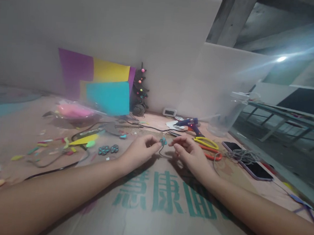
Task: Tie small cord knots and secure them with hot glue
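Observation:
My left hand [141, 150] pinches a small blue-and-dark flower-shaped piece [163, 141] between thumb and fingertips above the cardboard. A thin grey cord [165, 156] hangs from that piece and runs towards my right hand [193, 157]. The right hand's fingers are loosely curved and apart, just right of the piece, with no object visible between thumb and forefinger. Two similar blue-and-dark flower pieces [104, 150] lie left of my left hand. Scissors with yellow and orange handles [207, 144] lie behind my right hand.
A blue glue gun [187, 123] lies at the back beside a small white digital display [169, 112]. On the right, a tangled grey cord bundle [247, 156] rests across phones [258, 170]. Coloured scraps [40, 148] litter the left. A decorated dark tree [140, 95] stands by coloured sheets [107, 96].

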`<control>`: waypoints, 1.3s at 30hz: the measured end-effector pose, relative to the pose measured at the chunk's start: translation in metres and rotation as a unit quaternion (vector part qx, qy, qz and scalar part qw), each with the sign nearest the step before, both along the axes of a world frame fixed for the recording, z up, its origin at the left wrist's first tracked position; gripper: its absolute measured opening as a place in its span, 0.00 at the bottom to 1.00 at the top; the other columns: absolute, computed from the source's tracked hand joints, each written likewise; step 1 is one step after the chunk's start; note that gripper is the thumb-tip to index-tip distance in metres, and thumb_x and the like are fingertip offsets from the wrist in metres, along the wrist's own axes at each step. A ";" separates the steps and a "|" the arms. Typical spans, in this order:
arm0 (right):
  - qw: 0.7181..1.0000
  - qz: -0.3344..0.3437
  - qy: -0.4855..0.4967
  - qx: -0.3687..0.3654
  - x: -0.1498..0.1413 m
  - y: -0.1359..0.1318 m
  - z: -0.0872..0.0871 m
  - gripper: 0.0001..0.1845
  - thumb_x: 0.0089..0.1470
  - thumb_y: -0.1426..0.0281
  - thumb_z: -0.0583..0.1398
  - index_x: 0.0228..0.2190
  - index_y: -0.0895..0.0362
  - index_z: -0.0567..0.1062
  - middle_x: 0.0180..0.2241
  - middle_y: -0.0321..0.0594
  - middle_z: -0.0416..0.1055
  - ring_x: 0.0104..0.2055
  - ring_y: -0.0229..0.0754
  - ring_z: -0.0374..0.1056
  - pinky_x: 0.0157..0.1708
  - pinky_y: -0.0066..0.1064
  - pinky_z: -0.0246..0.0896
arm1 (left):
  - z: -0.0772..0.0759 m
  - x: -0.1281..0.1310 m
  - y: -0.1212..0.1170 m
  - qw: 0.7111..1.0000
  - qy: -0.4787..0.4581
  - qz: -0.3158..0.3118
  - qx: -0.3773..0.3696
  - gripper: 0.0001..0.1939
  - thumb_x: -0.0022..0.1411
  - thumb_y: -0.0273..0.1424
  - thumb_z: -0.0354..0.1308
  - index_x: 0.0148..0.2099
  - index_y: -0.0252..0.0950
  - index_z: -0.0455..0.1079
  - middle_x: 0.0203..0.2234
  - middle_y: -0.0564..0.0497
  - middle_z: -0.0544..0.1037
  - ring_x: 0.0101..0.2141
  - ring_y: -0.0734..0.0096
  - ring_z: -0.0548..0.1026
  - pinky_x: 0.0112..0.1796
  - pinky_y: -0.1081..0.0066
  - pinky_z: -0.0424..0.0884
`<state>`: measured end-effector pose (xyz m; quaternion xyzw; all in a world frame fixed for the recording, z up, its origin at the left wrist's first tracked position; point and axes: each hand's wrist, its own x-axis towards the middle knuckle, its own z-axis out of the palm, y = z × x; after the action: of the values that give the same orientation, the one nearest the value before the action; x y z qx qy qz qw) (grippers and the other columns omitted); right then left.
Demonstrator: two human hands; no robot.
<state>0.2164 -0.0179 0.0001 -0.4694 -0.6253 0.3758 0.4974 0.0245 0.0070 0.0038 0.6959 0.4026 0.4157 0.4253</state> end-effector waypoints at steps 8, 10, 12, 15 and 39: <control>0.977 0.149 0.063 -0.136 -0.016 -0.016 0.004 0.37 0.50 0.61 0.63 0.57 0.52 0.55 0.44 0.43 0.72 0.20 0.31 0.67 0.20 0.26 0.60 | 0.001 0.001 -0.009 0.996 0.040 -0.009 0.076 0.08 0.59 0.32 0.54 0.29 0.35 0.68 0.25 0.53 0.74 0.30 0.70 0.72 0.34 0.72 0.65; 0.980 0.138 0.041 -0.135 -0.017 -0.018 0.006 0.36 0.52 0.62 0.62 0.58 0.54 0.55 0.32 0.38 0.74 0.17 0.30 0.62 0.17 0.23 0.53 | 0.001 0.000 -0.007 0.997 0.032 0.008 0.073 0.08 0.60 0.32 0.54 0.30 0.35 0.68 0.25 0.53 0.74 0.30 0.70 0.72 0.34 0.72 0.65; 0.984 0.123 0.006 -0.132 -0.017 -0.018 0.007 0.35 0.53 0.63 0.61 0.59 0.56 0.55 0.25 0.34 0.73 0.15 0.29 0.56 0.15 0.21 0.46 | 0.001 -0.001 -0.005 0.997 0.025 0.025 0.063 0.08 0.60 0.33 0.54 0.31 0.35 0.68 0.25 0.54 0.73 0.29 0.70 0.71 0.33 0.72 0.65; 0.989 0.096 -0.030 -0.112 -0.013 -0.016 0.009 0.33 0.54 0.62 0.60 0.58 0.56 0.57 0.27 0.34 0.73 0.15 0.28 0.53 0.14 0.21 0.46 | 0.001 -0.001 -0.004 0.998 0.016 0.027 0.048 0.08 0.59 0.33 0.54 0.31 0.35 0.68 0.25 0.54 0.73 0.29 0.71 0.71 0.32 0.73 0.64; 0.993 0.020 -0.074 -0.089 -0.006 -0.010 0.004 0.18 0.52 0.53 0.61 0.31 0.57 0.70 0.24 0.32 0.67 0.19 0.31 0.60 0.18 0.26 0.57 | 0.000 0.000 -0.009 0.996 0.054 -0.044 0.059 0.10 0.60 0.35 0.55 0.34 0.34 0.74 0.30 0.50 0.79 0.32 0.68 0.74 0.35 0.71 0.67</control>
<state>0.2107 -0.0280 0.0038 -0.5254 -0.6339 0.4040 0.3986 0.0248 -0.0020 0.0035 0.7580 0.3690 0.3818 0.3789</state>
